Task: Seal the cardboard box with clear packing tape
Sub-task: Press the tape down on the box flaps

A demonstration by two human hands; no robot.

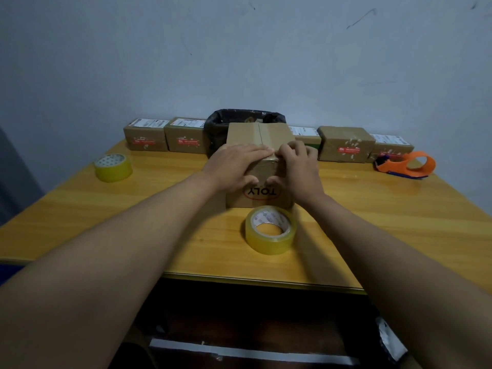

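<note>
A: What sits lowest in the frame?
B: A roll of clear yellowish packing tape, lying flat on the yellow wooden table near its front edge.

A: And the box?
B: The brown cardboard box stands just behind it at centre, long axis running away from the camera, printed oval upside down. The left hand and right hand press flat over its front top edge, fingers spread, clasping nothing.

A: Counts?
B: Two tape rolls; the second roll at left. One orange tape dispenser at right. Five small labelled parcels line the far edge, around a black-lined bin. Bare tabletop lies either side of the box.
</note>
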